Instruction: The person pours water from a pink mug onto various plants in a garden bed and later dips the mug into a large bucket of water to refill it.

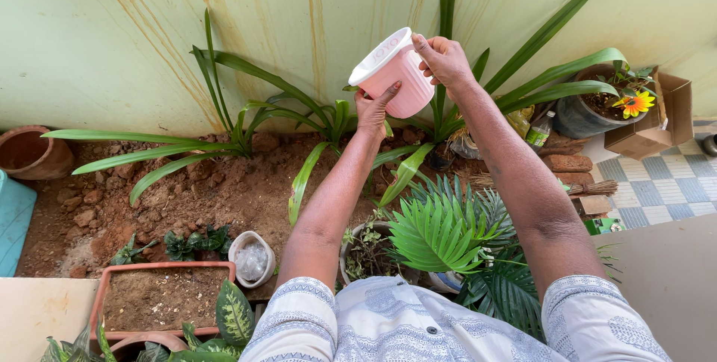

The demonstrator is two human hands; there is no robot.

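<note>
A pink plastic flower pot (394,70) with a white rim is held up in front of the pale green wall, tilted with its mouth toward the upper left. My left hand (373,110) grips its lower side from below. My right hand (442,60) holds its base from the right. Both arms reach out over a small palm plant (441,229) and a soil bed (216,190).
Long-leaved green plants (246,119) grow along the wall. A rectangular terracotta planter (160,298) with soil sits at lower left, next to a small white pot (252,259). A dark pot with an orange flower (597,108) and a cardboard box (661,119) stand at right, by checkered tiles.
</note>
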